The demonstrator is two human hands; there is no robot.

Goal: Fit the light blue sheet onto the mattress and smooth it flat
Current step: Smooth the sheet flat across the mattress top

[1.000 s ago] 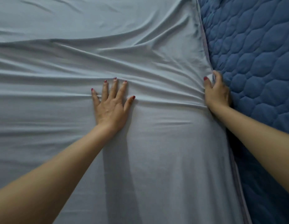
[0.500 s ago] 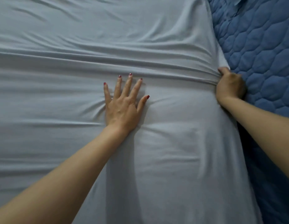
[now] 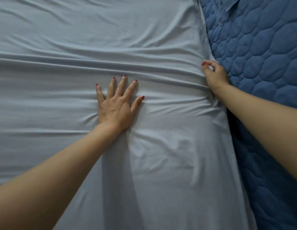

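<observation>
A: Sheet (image 3: 64,103), light blue, covers the mattress across the left and middle of the view. Long ridges run side to side, the biggest one just beyond the fingertips of the left hand (image 3: 115,106). Why is that hand lying flat?

B: Likely as an anchor. Palm down, fingers spread wide, gripping nothing. Small creases fan out from the heel of the palm, so it is pressing hard. My guess is that it pins the cloth while the other side gets pulled.

A: Noted. Moving right: the sheet's edge runs down beside the bare quilted mattress (image 3: 260,67), dark blue and uncovered on that side.

B: Right hand (image 3: 215,75) sits exactly on that edge. Fingers curled in narrow, thumb tip against the cloth; it looks like a pinch on the hem, though the fold hides how much cloth is caught.

A: Why grip there?

B: The big ridges end at that hand, so a pull outward should draw them flat. The fitting is only partly done, judging by the exposed quilting.

A: Risk?

B: If the left palm lifts, the cloth could bunch.
</observation>
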